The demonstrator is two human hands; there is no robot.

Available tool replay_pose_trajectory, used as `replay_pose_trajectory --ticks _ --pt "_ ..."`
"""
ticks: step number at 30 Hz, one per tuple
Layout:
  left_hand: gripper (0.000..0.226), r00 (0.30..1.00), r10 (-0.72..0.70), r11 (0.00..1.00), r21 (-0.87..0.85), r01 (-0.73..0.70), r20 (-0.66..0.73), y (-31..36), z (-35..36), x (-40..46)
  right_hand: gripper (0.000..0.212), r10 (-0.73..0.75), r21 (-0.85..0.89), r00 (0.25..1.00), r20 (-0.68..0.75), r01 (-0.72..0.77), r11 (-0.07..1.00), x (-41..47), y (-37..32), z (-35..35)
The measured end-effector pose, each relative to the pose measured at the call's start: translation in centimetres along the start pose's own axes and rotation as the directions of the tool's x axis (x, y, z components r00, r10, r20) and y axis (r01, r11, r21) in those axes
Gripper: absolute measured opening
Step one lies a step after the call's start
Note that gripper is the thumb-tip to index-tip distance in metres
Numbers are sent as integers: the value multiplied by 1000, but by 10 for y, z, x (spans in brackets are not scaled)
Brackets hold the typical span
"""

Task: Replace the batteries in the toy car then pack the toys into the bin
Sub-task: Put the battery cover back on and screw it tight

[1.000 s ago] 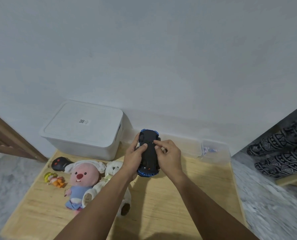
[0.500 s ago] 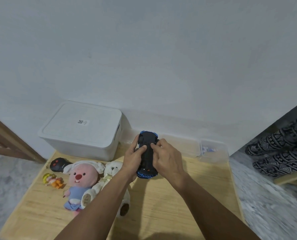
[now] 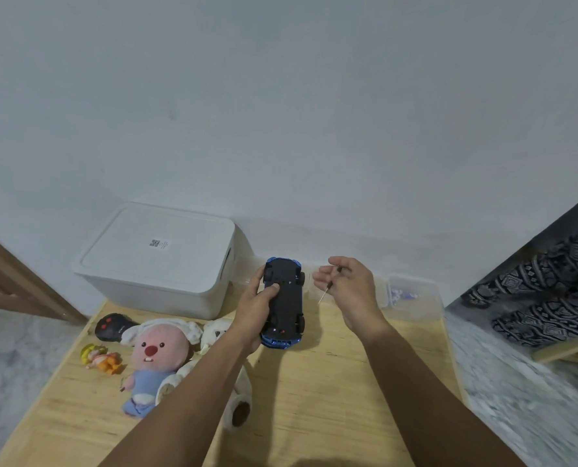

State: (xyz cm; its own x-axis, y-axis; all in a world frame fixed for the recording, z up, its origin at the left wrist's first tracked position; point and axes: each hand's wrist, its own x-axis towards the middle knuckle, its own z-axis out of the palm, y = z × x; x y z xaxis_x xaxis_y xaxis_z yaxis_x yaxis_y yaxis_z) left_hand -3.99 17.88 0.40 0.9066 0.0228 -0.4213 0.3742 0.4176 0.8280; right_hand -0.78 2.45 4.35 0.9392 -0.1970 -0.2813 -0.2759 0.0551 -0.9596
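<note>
Pale wall filled the background, and below it the wooden table (image 3: 331,399) carried everything. My left hand (image 3: 257,308) gripped the toy car (image 3: 285,298) upside down above the table, thumb curled onto its dark underside and fingers wrapped round the far edge. My right hand (image 3: 344,284) had come off the car, where it was pressing half a second before, and hung just beside it to the right, pinching a small screwdriver (image 3: 328,288) with the tip angled down. The white bin (image 3: 159,261) sat lid on at the back left. Nearby lay the pink plush (image 3: 156,358), white bear (image 3: 220,335), remote (image 3: 112,326) and small figure (image 3: 102,358).
</note>
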Motion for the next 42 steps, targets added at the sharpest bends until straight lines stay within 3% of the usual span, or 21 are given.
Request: replay_pose_trajectory --ticks 5,11,31,42 --pt "46 1000 8 1000 5 -8 -26 0 2 -2 5 -120 37 992 -28 121 992 -7 -9 4" --pt "46 997 52 997 64 -48 -65 2 5 -5 7 -279 -84 960 -5 277 957 -12 -5 15" --pt "47 989 119 991 69 -113 -89 2 6 -4 7 -377 -214 924 60 381 899 -11 0 20" --pt "47 988 118 992 59 -112 -100 3 4 -5 23 -497 -353 834 242 552 755 -13 8 18"
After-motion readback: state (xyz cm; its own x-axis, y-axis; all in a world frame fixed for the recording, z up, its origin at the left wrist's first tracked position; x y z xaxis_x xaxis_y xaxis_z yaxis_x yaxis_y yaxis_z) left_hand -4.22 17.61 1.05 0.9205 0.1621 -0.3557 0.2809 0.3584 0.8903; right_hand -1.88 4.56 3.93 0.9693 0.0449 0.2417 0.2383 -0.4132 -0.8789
